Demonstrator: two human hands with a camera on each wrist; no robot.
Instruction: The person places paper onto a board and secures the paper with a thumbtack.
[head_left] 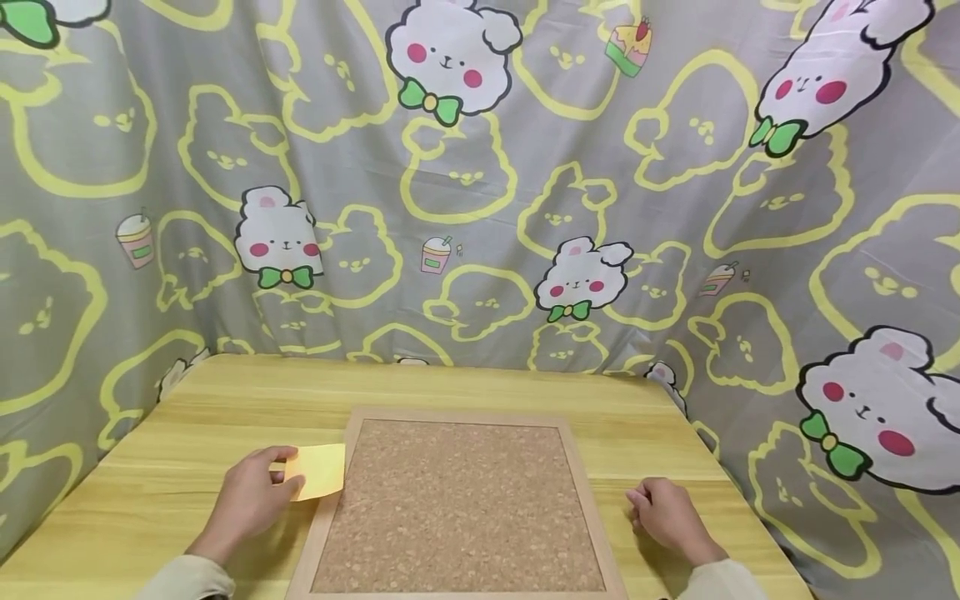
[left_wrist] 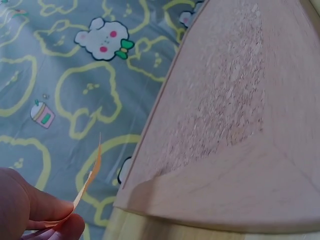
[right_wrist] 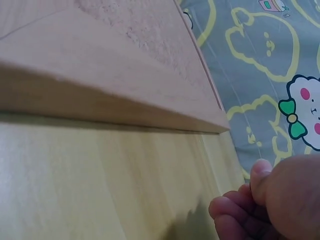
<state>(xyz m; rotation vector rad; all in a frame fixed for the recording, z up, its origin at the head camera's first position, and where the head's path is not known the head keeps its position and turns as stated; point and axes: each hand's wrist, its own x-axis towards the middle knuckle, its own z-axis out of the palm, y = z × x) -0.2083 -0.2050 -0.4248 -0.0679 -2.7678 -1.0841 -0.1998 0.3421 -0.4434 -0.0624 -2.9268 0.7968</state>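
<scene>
My left hand (head_left: 255, 493) pinches a yellow-orange sticky note (head_left: 318, 472) by its left edge, between thumb and fingers. In the left wrist view the sticky note (left_wrist: 89, 181) shows nearly edge-on, slightly bent. Its right side overlaps the left frame edge of a cork board (head_left: 465, 508) in the head view. The board has a pale wooden frame (head_left: 592, 508) and lies flat. To the right of it, my right hand (head_left: 667, 517) hangs over the table with loosely curled fingers. No object shows in that hand in the right wrist view (right_wrist: 260, 205).
A light wooden table (head_left: 247, 392) carries the board, with table surface on both sides of it. Behind and along the sides hangs a grey curtain (head_left: 480, 250) with yellow outlines and white rabbit heads.
</scene>
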